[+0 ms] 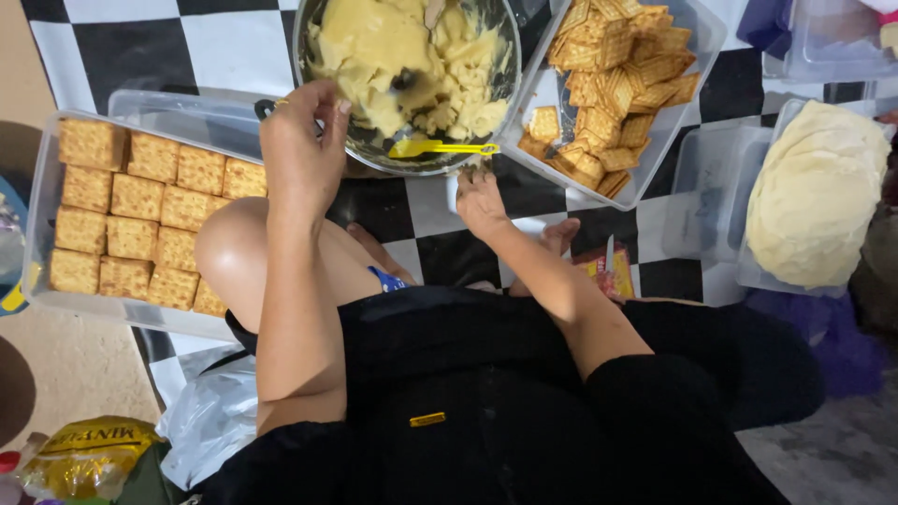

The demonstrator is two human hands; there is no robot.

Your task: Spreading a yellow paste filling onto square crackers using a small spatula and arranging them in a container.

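Head view: yellow packet bottom-left.

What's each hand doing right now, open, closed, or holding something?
Left hand: fingers curled at the rim of the metal bowl; whether it grips anything cannot be told.
Right hand: open, holding nothing, below the yellow spatula.

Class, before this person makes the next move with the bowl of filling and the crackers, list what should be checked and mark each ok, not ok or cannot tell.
1. Left hand on the rim of the metal bowl: ok.
2. Right hand holding something: cannot tell.
3. Yellow spatula within reach, lying at the bowl's near rim: ok.
4. Yellow filling left in the bowl: ok.
5. Loose crackers available in the clear tray: ok.
6. Left container holds crackers in flat rows: ok.
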